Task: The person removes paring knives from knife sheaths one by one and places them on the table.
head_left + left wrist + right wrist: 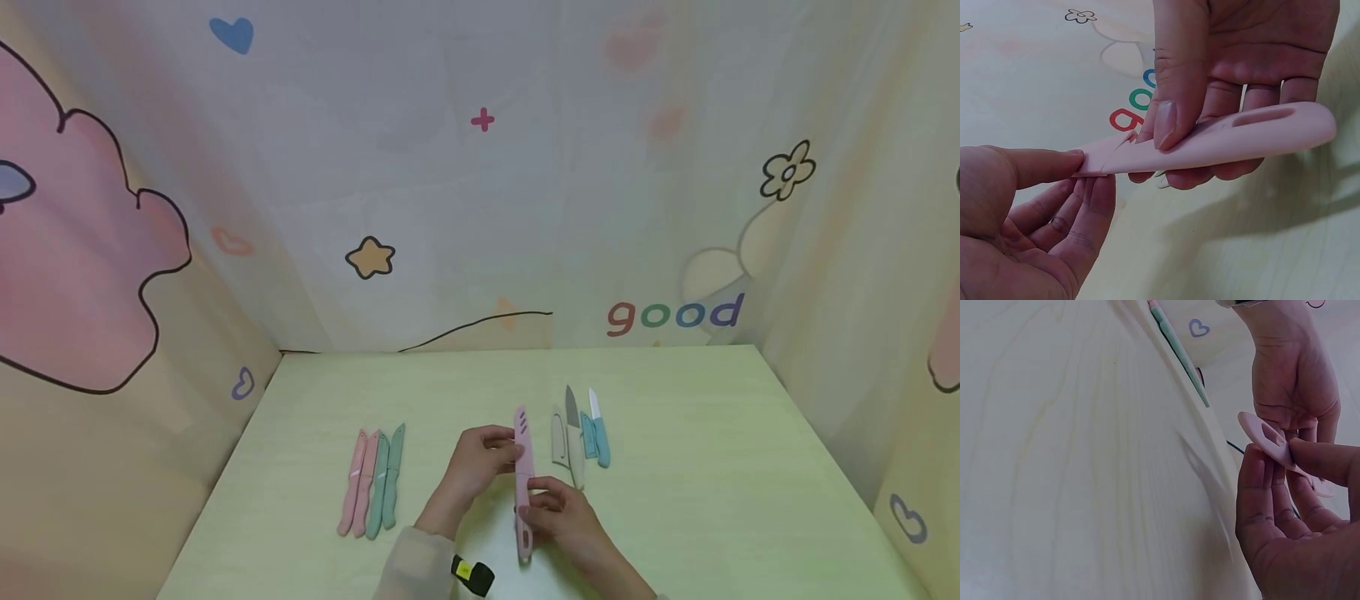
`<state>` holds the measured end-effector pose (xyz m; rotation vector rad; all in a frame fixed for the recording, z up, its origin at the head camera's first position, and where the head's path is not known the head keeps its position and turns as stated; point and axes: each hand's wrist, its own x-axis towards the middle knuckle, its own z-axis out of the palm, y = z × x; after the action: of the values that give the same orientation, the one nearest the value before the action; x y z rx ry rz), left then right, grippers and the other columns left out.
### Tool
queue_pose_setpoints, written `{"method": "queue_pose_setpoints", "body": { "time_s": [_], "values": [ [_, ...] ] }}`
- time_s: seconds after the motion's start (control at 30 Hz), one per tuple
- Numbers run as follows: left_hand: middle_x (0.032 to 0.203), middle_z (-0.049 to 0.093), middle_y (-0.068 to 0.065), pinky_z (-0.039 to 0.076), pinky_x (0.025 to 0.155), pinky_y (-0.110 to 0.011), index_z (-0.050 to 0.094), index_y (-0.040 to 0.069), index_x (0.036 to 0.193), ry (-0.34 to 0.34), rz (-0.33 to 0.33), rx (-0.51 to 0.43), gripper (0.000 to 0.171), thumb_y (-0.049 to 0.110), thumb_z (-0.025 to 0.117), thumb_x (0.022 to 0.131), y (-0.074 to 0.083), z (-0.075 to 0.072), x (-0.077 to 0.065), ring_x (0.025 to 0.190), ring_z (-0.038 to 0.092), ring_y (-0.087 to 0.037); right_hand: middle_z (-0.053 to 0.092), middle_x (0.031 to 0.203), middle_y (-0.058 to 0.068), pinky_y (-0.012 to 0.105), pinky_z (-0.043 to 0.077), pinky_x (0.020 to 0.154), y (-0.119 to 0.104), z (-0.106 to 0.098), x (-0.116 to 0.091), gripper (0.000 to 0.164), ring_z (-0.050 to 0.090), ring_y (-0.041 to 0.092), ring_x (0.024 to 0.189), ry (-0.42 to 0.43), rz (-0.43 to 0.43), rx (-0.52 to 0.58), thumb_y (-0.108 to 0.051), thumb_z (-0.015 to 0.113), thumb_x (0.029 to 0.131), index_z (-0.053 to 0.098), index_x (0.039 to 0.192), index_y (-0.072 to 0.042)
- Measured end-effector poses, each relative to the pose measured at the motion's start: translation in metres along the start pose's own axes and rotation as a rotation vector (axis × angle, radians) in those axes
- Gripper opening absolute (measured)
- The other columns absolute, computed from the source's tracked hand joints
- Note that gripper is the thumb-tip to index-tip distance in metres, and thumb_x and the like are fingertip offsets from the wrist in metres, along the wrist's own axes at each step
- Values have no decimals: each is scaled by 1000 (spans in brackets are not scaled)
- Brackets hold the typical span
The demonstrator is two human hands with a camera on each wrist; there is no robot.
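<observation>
In the head view, a pink knife (523,546) in a slotted pink sheath (523,462) is held up over the table, its handle pointing toward me. My left hand (474,462) pinches the sheath between thumb and fingers; the left wrist view shows that grip close to where sheath meets handle. On the handle (1210,147), which has a long slot at its end, my right hand (564,515) has its thumb on top and its fingers underneath. Sheath and handle meet at a thin seam. The blade is hidden.
To the right lie a bare cream-handled knife (575,454), a cream sheath (559,437), a bare blue-handled knife (602,442) and a blue sheath (588,436). At left, pink knives (351,492) and green knives (378,492) lie side by side. Printed curtains surround the table (690,517).
</observation>
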<state>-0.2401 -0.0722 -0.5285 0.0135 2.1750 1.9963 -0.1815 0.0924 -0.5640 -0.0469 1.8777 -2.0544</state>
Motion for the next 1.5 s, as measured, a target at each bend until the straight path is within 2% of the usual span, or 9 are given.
{"method": "queue_pose_setpoints", "body": {
  "time_s": [0.07, 0.43, 0.7, 1.0, 1.23, 1.37, 1.5],
  "values": [
    [93, 69, -11, 61, 74, -36, 66, 0, 112, -4, 3, -8, 25, 6, 68, 88, -5, 0, 4, 78, 67, -20, 70, 93, 11, 31, 59, 65, -1, 0, 0, 43, 64, 24, 81, 6, 3, 2, -1, 69, 85, 51, 122, 9],
    [92, 70, -11, 61, 74, -34, 67, 2, 111, -27, 11, -22, 24, 5, 69, 87, -5, 2, 6, 78, 67, -21, 70, 89, 8, 30, 59, 66, -1, 1, 0, 39, 64, 22, 80, 30, 11, 12, -4, 69, 86, 51, 120, 7],
    [90, 70, -11, 60, 77, -41, 67, 1, 110, -30, 9, -51, 24, 4, 69, 87, -4, 4, 7, 78, 67, -21, 70, 92, 9, 31, 59, 67, 2, -1, 2, 39, 64, 23, 81, 28, 27, 16, -5, 68, 88, 51, 122, 5],
    [90, 69, -11, 61, 75, -38, 67, 1, 108, -22, 6, -56, 22, 4, 69, 86, -6, 6, 10, 78, 67, -21, 70, 97, 14, 32, 59, 68, 4, -3, 3, 37, 64, 24, 82, 17, 40, -1, -3, 67, 89, 50, 121, 5],
    [91, 69, -11, 60, 77, -43, 67, 1, 109, -14, -3, -56, 23, 4, 69, 87, -7, 8, 10, 78, 67, -21, 70, 93, 9, 31, 59, 67, 3, -2, 3, 40, 63, 23, 83, 30, 47, 18, -4, 68, 88, 49, 122, 4],
    [93, 69, -14, 60, 78, -44, 66, -1, 111, -15, -5, -54, 23, 2, 67, 88, -2, 7, 6, 79, 67, -23, 69, 92, 8, 30, 58, 66, 1, -2, 0, 40, 63, 22, 83, 33, 32, 14, -4, 68, 87, 49, 122, 5],
    [95, 68, -19, 60, 79, -43, 64, -5, 112, -22, -7, -49, 24, -1, 64, 89, 13, 5, -3, 81, 67, -26, 69, 92, 8, 28, 57, 66, 2, -2, 0, 41, 63, 22, 83, 29, 27, 12, -4, 68, 87, 49, 122, 5]
  ]
}}
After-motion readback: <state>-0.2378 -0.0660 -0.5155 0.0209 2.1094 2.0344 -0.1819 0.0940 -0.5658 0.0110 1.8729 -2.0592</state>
